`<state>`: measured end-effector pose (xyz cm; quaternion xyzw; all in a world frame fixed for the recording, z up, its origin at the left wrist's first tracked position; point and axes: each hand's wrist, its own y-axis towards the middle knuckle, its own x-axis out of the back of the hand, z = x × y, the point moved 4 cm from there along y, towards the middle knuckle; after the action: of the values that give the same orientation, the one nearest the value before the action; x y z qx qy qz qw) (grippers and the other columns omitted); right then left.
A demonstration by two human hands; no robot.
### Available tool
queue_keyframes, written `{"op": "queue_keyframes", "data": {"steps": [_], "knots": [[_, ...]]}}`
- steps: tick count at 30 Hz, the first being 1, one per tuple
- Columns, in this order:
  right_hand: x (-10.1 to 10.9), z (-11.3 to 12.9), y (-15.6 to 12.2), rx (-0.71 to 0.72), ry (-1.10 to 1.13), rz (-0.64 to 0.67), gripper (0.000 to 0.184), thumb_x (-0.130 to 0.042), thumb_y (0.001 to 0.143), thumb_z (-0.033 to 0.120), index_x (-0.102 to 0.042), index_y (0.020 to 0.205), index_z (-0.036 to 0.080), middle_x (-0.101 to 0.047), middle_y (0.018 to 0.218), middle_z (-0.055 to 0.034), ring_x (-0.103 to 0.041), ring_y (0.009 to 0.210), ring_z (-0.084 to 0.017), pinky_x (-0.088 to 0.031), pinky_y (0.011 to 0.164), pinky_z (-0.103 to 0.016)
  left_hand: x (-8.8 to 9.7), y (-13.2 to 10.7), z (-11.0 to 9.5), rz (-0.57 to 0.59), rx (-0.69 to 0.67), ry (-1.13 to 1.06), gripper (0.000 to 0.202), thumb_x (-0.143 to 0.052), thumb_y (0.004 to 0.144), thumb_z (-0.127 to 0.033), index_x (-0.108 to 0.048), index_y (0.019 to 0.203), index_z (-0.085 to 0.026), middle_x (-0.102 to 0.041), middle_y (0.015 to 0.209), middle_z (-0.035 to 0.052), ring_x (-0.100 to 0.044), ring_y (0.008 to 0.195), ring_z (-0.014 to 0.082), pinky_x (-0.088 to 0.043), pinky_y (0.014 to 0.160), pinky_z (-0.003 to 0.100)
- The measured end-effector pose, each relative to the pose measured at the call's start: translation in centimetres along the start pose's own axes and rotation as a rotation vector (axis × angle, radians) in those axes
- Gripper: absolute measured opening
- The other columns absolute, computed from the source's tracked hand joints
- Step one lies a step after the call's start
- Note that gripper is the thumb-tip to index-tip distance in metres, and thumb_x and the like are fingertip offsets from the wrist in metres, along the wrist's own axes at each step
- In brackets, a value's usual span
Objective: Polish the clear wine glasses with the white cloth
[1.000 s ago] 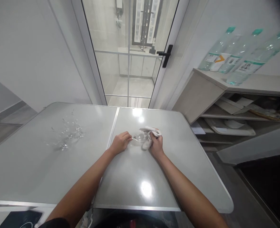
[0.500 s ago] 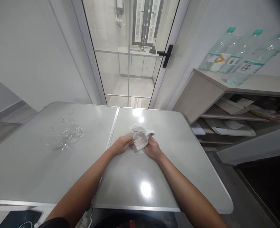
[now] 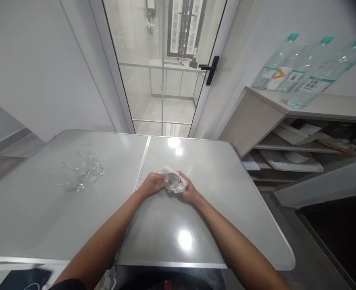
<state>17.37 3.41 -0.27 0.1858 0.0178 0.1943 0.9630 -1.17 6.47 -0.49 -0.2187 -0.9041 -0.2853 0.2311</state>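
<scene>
A clear drinking glass (image 3: 171,181) is held between both hands just above the table, its round rim turned up toward me. My left hand (image 3: 152,183) is closed around the glass's left side. A white cloth (image 3: 182,187) wraps the right side of the glass, and part of it sticks out behind. My right hand (image 3: 190,190) is closed on this cloth and presses it against the glass. The lower part of the glass is hidden by the hands and cloth.
On the left of the grey table (image 3: 178,217) stands a cluster of clear, shiny glassware (image 3: 85,171), its outlines hard to make out. A shelf unit (image 3: 265,108) to the right carries several plastic bottles (image 3: 312,82). Behind the table is a glass door (image 3: 162,80).
The glass has turned so its round rim now faces me. The cloth, spread over it before, now lies bunched along its right side and back. Both hands have shifted slightly left.
</scene>
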Motion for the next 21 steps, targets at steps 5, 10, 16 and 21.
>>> {"op": "queue_keyframes", "data": {"steps": [5, 10, 16, 21], "knots": [[-0.2, -0.2, 0.0, -0.072, 0.087, -0.084, 0.044, -0.084, 0.078, 0.045, -0.070, 0.112, 0.020, -0.070, 0.103, -0.0062, -0.064, 0.092, -0.022, -0.052, 0.086, -0.033, 0.6, 0.1, -0.4, -0.122, 0.020, 0.024, 0.025, -0.084, 0.078, -0.038, -0.071, 0.084, -0.018, -0.070, 0.081, 0.0034, -0.066, 0.075, 0.0193, -0.053, 0.073, 0.031], [-0.8, -1.5, 0.1, -0.261, 0.255, -0.163, 0.050, -0.074, 0.083, 0.068, -0.067, 0.087, 0.019, -0.061, 0.067, -0.0017, -0.055, 0.063, -0.018, -0.050, 0.062, -0.030, 1.0, 0.2, -0.6, -0.185, 0.002, -0.304, 0.087, -0.089, 0.074, -0.047, -0.047, 0.147, -0.022, -0.058, 0.139, 0.0179, -0.061, 0.123, 0.0325, -0.050, 0.106, 0.047], [-0.6, -0.8, 0.4, -0.176, 0.102, -0.075, 0.041, -0.076, 0.086, 0.059, -0.071, 0.094, 0.019, -0.069, 0.085, -0.0046, -0.062, 0.086, -0.022, -0.053, 0.082, -0.035, 0.8, 0.4, -1.2, -0.018, 0.038, -0.584, 0.069, -0.083, 0.082, -0.049, -0.058, 0.140, -0.020, -0.059, 0.144, 0.0202, -0.055, 0.136, 0.0376, -0.044, 0.112, 0.048], [-0.6, -0.3, 0.5, -0.206, 0.027, -0.041, 0.029, -0.071, 0.090, 0.047, -0.071, 0.096, 0.019, -0.071, 0.092, -0.0052, -0.063, 0.086, -0.022, -0.051, 0.083, -0.036, 1.5, 0.7, -2.3, -0.039, 0.061, -0.661, 0.066, -0.085, 0.079, -0.052, -0.066, 0.131, -0.017, -0.065, 0.135, 0.0200, -0.062, 0.125, 0.0358, -0.049, 0.105, 0.045]]}}
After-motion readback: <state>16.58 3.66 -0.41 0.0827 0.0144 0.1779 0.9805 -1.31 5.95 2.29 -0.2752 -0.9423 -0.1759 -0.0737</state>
